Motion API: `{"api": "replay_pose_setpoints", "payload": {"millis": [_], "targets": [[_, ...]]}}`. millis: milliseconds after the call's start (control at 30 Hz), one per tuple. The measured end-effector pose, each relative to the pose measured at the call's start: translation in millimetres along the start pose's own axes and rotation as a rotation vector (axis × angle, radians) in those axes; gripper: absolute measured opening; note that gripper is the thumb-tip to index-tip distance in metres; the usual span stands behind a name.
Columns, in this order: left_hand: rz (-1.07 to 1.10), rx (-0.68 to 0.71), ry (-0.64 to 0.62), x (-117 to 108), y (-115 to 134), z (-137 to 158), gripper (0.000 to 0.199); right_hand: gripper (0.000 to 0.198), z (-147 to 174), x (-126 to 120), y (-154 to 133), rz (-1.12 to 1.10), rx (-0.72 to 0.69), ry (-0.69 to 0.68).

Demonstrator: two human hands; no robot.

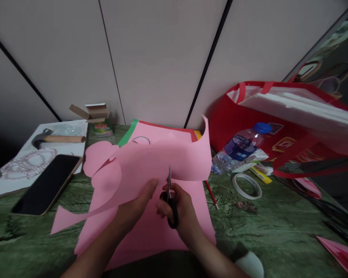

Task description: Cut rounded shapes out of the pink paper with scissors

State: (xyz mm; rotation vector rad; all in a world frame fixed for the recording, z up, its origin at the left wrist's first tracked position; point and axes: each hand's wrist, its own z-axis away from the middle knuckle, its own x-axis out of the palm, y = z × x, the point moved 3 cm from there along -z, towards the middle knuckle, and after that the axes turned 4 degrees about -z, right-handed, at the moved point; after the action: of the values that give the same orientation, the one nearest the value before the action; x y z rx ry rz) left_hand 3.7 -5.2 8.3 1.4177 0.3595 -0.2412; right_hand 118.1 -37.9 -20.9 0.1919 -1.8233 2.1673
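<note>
My right hand (pixel 181 208) grips a pair of black-handled scissors (pixel 169 197), fingers in the loops and blades pointing away from me. The blades meet the lower edge of a curved sheet of pink paper (pixel 162 158). That sheet is raised above the stack, and its right end curls upward. My left hand (pixel 140 199) pinches the sheet just left of the scissors, thumb on top. Beneath both hands lies a stack of pink paper (pixel 150 235). At the left, rounded pink cut pieces (pixel 100 156) overlap the sheet, and a narrow strip (pixel 66 220) trails toward the table.
A phone (pixel 48 185), bead strings (pixel 29 164), a hammer (pixel 58 138) and a small open box (pixel 101 123) are at left. On the right are a water bottle (pixel 240 148), a tape roll (pixel 246 186), a red pencil (pixel 211 195) and a red bag (pixel 220 116).
</note>
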Motion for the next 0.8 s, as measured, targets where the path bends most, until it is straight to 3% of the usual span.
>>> {"api": "replay_pose_setpoints", "payload": {"millis": [367,800], "targets": [[0.061,-0.098,-0.009,0.2,-8.0,0.3,0.026,0.038,-2.4,-3.7,-9.1,-0.048,-0.029,-0.008],[0.009,-0.035,-0.028,-0.7,-5.0,-2.1,0.025,0.036,-4.2,-5.1,-3.0,-0.061,-0.065,-0.037]]}}
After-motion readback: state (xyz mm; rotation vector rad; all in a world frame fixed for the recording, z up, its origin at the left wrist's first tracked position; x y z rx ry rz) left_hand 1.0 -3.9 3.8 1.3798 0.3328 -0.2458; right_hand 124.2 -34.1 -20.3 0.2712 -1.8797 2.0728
